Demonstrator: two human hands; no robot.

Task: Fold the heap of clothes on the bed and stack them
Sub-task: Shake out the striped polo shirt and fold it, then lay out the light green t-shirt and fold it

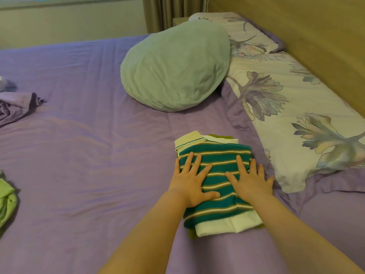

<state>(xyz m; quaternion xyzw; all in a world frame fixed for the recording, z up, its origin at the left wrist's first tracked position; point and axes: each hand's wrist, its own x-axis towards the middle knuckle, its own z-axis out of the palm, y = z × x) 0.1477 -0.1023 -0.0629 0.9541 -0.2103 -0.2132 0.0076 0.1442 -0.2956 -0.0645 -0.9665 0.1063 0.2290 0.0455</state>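
Head view: lower centre of the frame, a folded striped shirt (215, 180) tops a small stack (245, 222) on the purple bed (88, 145). The left hand (192, 179) and right hand (249, 179) lie flat on the shirt, fingers spread, pressing rather than gripping. A green pillow (175, 66) sits upper centre, a floral pillow (296, 119) at right. At the left edge lie a crumpled purple garment (15, 105) and, lower, a green garment (7, 200). This looks like smoothing the stack; next likely means reaching left for an unfolded piece.
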